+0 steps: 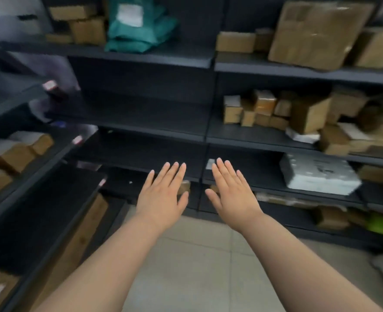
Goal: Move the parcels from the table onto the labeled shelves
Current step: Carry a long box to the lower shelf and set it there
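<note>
Dark shelves (pixel 141 131) are stocked with cardboard boxes (pixel 310 113) and a teal bag (pixel 138 32), whose white label (pixel 130 15) is blurred beyond reading. In front, the left hand (pixel 161 199) and right hand (pixel 231 194) are held flat, fingers straight.

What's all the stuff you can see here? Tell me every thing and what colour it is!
Shelves: several, dark grey, ahead and on the left.
Cardboard boxes: many, brown, on the right and left shelves.
Big box: one, brown, leaning on the top right shelf.
Bag parcel: one, teal with a white label, top shelf.
Wrapped parcel: one, white, lower right shelf.
Floor: pale tiles, below.
Left hand: one, fingers straight, empty.
Right hand: one, fingers straight, empty.
</note>
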